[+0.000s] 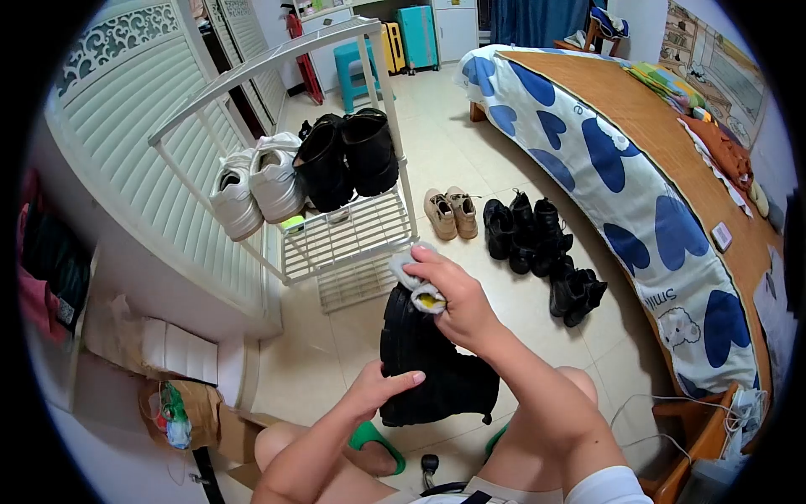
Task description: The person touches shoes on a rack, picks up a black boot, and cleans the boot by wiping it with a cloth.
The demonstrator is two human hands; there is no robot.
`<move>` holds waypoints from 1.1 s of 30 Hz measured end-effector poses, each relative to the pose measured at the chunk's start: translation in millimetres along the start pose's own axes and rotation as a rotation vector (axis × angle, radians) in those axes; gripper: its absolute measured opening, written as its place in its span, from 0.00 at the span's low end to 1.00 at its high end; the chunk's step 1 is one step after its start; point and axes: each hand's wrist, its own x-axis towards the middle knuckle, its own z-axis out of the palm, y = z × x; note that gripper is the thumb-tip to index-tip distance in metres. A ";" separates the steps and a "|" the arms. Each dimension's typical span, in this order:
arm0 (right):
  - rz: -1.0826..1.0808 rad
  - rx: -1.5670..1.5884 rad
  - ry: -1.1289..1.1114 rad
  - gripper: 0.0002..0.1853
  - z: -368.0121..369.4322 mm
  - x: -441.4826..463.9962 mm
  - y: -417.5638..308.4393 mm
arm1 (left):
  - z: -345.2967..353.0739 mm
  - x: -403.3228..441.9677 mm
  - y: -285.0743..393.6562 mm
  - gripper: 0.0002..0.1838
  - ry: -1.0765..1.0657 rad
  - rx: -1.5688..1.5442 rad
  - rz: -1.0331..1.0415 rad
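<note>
Head view, left hand (378,391) gripping matte black boot (441,380), right hand (455,296) clasping bunched fuzzy grey cloth (405,271)

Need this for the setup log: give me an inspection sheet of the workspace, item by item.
Surface: tiled floor, bare between shoes; boot worked above it, off the floor.
Job's things: black boot, toe up; grey cloth at the toe end.
Clutter: beige shoes and black shoes on the floor; paper bag at left.
Hands: left hand grips the boot; right hand grips the cloth.
Cables: white cables loose by the bed's near end.
Surroundings: rack with white and black pairs; bed right; stool and suitcases behind.
</note>
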 end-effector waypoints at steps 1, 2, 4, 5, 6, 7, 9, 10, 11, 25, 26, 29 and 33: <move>-0.007 0.006 0.005 0.28 0.4 -1.7 -1.0 | 1.8 -2.7 3.1 0.32 -0.002 -0.002 -0.003; -0.015 0.013 0.007 0.28 1.4 -3.1 -2.6 | 2.7 -3.8 4.9 0.31 -0.003 -0.006 -0.005; -0.068 -0.066 -0.087 0.28 2.1 -11.0 -17.9 | -5.4 2.4 -1.6 0.31 -0.014 -0.035 0.028; -0.124 -0.060 -0.132 0.28 4.5 -16.7 -24.8 | -11.9 7.5 -7.7 0.30 -0.026 -0.064 0.060; -0.179 -0.054 -0.178 0.28 8.9 -23.1 -30.2 | -20.3 14.6 -16.6 0.27 -0.001 -0.063 0.081; -0.251 -0.145 -0.242 0.28 15.7 -29.2 -32.4 | -17.5 16.9 -16.8 0.27 0.054 -0.076 0.128; -0.257 -0.119 -0.210 0.27 14.1 -27.2 -24.9 | -12.3 15.8 -11.3 0.27 0.104 -0.084 0.173; -0.263 -0.096 -0.177 0.25 12.4 -24.4 -19.3 | -9.8 8.9 -4.1 0.28 0.039 -0.067 0.114; -0.233 -0.119 -0.085 0.26 10.4 -18.0 -8.1 | -8.5 5.9 0.9 0.29 -0.026 -0.049 0.059; 0.709 0.679 0.002 0.16 -58.8 -8.0 18.5 | -50.1 9.1 -18.6 0.51 -0.355 -0.202 0.054; 0.714 0.664 -0.085 0.16 -60.6 -7.4 12.5 | -50.8 11.5 -19.8 0.50 -0.372 -0.259 0.096; 0.776 0.574 -0.363 0.17 -62.9 -7.0 -5.9 | -50.1 16.3 -16.0 0.49 -0.354 -0.324 0.138; 0.789 0.346 -0.614 0.33 -56.5 -4.5 -18.4 | -53.5 23.2 -15.8 0.49 -0.349 -0.373 0.124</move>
